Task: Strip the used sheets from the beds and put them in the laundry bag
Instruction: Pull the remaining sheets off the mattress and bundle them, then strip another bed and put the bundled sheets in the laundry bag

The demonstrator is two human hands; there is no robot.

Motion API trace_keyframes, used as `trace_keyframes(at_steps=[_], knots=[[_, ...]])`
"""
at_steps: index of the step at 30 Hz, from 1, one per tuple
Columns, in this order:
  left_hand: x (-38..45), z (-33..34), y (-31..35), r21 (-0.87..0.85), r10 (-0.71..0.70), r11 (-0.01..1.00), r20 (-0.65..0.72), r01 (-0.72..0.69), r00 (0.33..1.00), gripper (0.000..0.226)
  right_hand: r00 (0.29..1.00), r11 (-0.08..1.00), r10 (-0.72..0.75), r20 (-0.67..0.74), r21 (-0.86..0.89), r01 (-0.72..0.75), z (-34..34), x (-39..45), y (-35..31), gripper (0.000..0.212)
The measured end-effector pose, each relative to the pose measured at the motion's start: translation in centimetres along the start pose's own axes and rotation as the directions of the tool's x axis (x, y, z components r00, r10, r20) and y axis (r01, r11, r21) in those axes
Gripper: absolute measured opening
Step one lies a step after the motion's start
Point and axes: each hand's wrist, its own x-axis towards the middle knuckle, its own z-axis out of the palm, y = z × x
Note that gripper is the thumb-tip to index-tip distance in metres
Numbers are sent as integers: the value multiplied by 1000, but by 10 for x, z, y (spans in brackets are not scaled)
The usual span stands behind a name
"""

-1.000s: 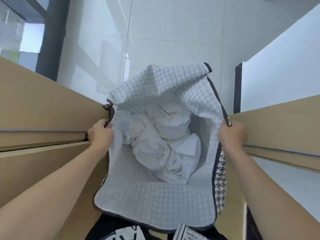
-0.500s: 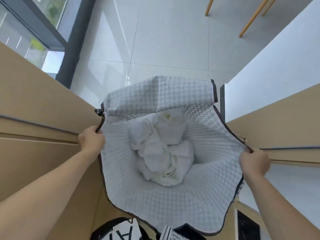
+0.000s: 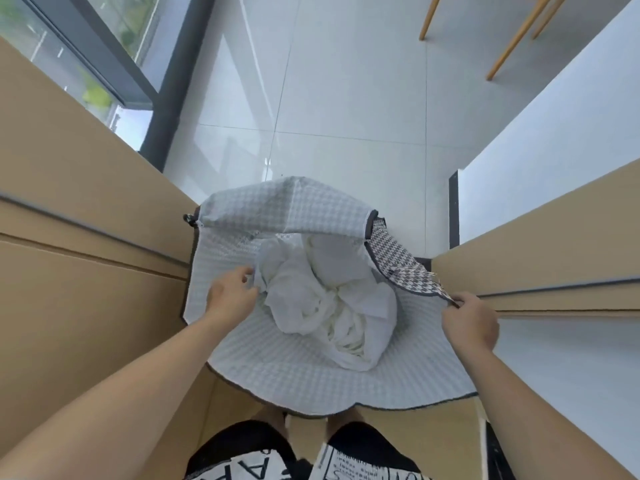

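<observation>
While the crumpled white sheets [image 3: 322,299] sit bundled in the middle of the open laundry bag [image 3: 311,375], your left hand [image 3: 232,296] is down inside the bag's mouth at the left edge of that bundle, fingers curled at a fold of the cloth; from this angle it looks like a pinch, though the fingertips are partly hidden. Your right hand [image 3: 469,322] is off to the bundle's right, well apart from it, pinching the dark-trimmed rim of the bag where the houndstooth outer side shows and holding that side outward. The bag's pale checked lining is spread wide around the sheets, and its far wall folds over toward you above them.

You stand in a narrow gap between two tan panels [image 3: 86,271], one on each side, each with a dark groove running along it. Beyond the bag lies a glossy white tiled floor [image 3: 346,98], with a dark-framed window [image 3: 104,57] at upper left, a white wall [image 3: 554,133] on the right and slim wooden legs [image 3: 512,36] at upper right. Your dark clothing [image 3: 277,455] at the bottom edge carries white panels with black lettering, too cropped to read.
</observation>
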Motion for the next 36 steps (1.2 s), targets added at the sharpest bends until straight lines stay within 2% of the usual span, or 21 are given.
trace_keyframes(at_steps=[6, 12, 15, 19, 22, 25, 27, 31, 36], knots=[[-28, -24, 8, 88, 197, 975, 98, -206, 975, 58, 992, 995, -103, 75, 19, 102, -17, -51, -17, 27], [-40, -31, 24, 183, 438, 856, 241, -484, 866, 57, 992, 992, -126, -15, 8, 127, -20, -125, -12, 38], [-47, -23, 35, 222, 536, 754, 337, -619, 774, 58, 998, 999, -40, -56, 23, 41, -8, -168, 8, 46], [-72, -6, 53, 252, 620, 612, 436, -750, 652, 61, 994, 995, 102, -25, -14, -102, 5, -226, 41, 62], [-97, 12, 62, 211, 665, 530, 498, -821, 557, 65, 980, 980, 195, -36, -29, -196, 3, -265, 61, 66], [-135, 35, 70, 222, 682, 407, 570, -886, 457, 67, 941, 945, 326, -87, 33, -325, -5, -300, 87, 72], [-154, 47, 75, 239, 695, 337, 589, -910, 412, 68, 929, 934, 356, -101, 50, -353, -9, -316, 100, 75], [-228, 78, 82, 226, 733, 106, 640, -968, 230, 67, 878, 895, 441, -186, 168, -414, -23, -373, 150, 68], [-365, 134, 73, 150, 700, -168, 714, -974, -11, 70, 777, 820, 560, -287, 325, -472, -31, -472, 244, 76]])
